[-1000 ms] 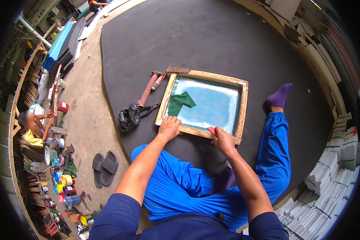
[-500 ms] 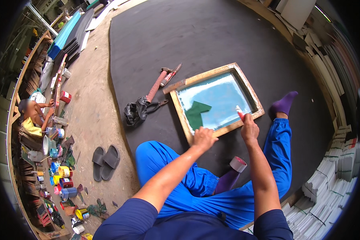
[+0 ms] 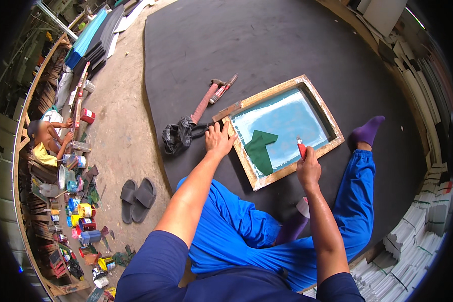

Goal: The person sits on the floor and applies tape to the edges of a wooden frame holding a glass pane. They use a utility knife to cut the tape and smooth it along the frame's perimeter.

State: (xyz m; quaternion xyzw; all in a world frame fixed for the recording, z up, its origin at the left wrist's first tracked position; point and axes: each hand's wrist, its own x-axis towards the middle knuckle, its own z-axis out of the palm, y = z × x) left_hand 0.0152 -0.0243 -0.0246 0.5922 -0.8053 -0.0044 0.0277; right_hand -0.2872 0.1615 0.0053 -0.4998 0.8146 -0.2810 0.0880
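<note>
A wooden screen frame lies tilted on the black mat, its pale blue mesh edged with white. On the mesh's near-left part sits a dark green angular piece, cloth or paper. My left hand is at the frame's left rail, thumb on the wood and fingers round the outer edge. Over the near side of the mesh, my right hand grips a red-handled utility knife, tip pointing away from me; whether it touches the mesh I cannot tell.
Left of the frame lie a hammer, a red-handled tool and a black plastic bag. A tape roll rests by my foot. Slippers, paint cans and a seated person are left; bundled white stacks right.
My left hand has moved from the frame's near rail to its left rail. The right hand has drawn slightly nearer with the knife. The whole view has shifted a little.
</note>
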